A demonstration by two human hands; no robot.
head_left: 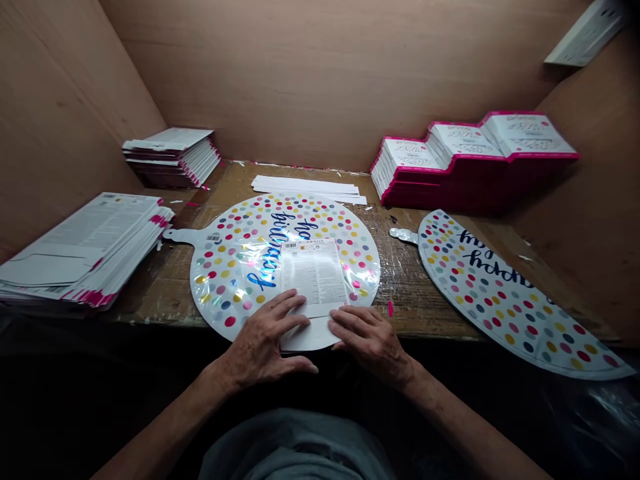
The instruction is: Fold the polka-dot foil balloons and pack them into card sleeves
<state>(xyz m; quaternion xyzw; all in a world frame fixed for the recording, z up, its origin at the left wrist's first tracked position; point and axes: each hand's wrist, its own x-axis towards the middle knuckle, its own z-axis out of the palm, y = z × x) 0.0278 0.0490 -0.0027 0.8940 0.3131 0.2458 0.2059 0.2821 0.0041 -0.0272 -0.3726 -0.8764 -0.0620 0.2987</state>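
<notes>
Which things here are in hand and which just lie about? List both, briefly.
In hand:
left hand and right hand, both pressing flat on the printed card
dotted foil balloon under the card

Lying about:
second dotted balloon
pink-edged card stacks
flat card piles
white paper strips

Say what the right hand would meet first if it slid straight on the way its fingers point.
The right hand points up and left, so it would likely meet the white printed card lying on the dotted foil balloon, then the left hand.
</notes>
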